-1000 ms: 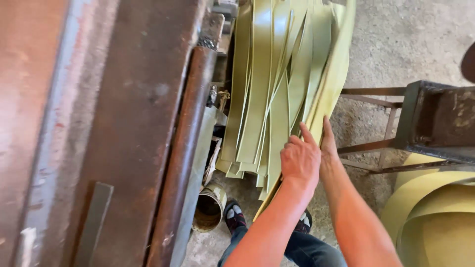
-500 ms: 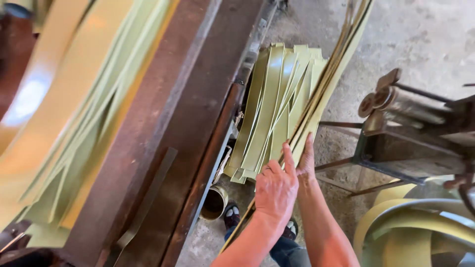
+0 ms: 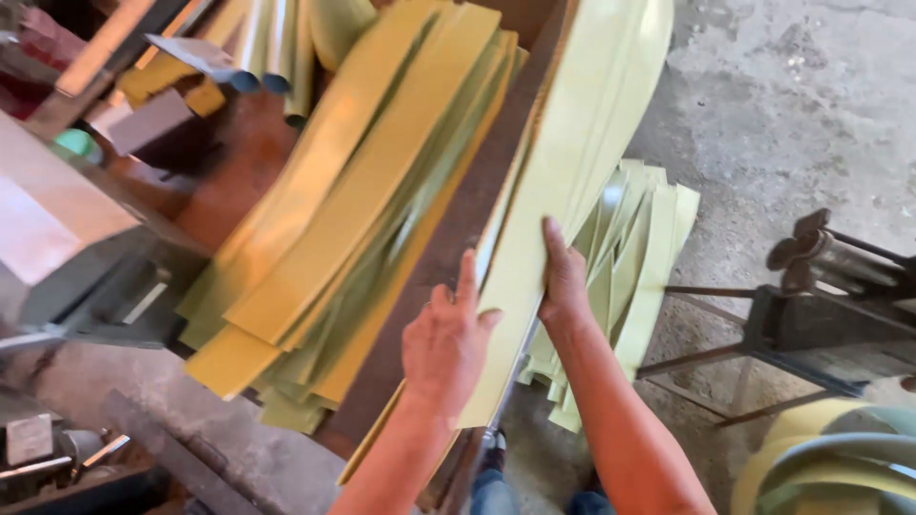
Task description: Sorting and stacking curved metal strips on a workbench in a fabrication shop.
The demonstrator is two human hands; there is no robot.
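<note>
My left hand (image 3: pixel 445 341) and my right hand (image 3: pixel 564 277) hold a bundle of long pale yellow-green sheet strips (image 3: pixel 577 143) between them, lifted over the edge of a rusty brown metal workbench (image 3: pixel 448 238). The left palm presses the bundle's near face, the right hand grips its far edge. On the bench to the left lies a thick pile of the same yellowish strips (image 3: pixel 353 219). Below on the concrete floor more strips (image 3: pixel 637 257) lie fanned out.
A dark metal stand with a roller (image 3: pixel 821 305) is on the right, curled yellow-green sheets (image 3: pixel 840 458) at lower right. Grey machine parts (image 3: pixel 67 248) and metal scraps fill the left side. My shoes (image 3: pixel 491 448) show beneath the bench edge.
The bundle has risen from the floor pile up to the bench edge, both hands now on it. The view swung left, revealing the pile on the bench.
</note>
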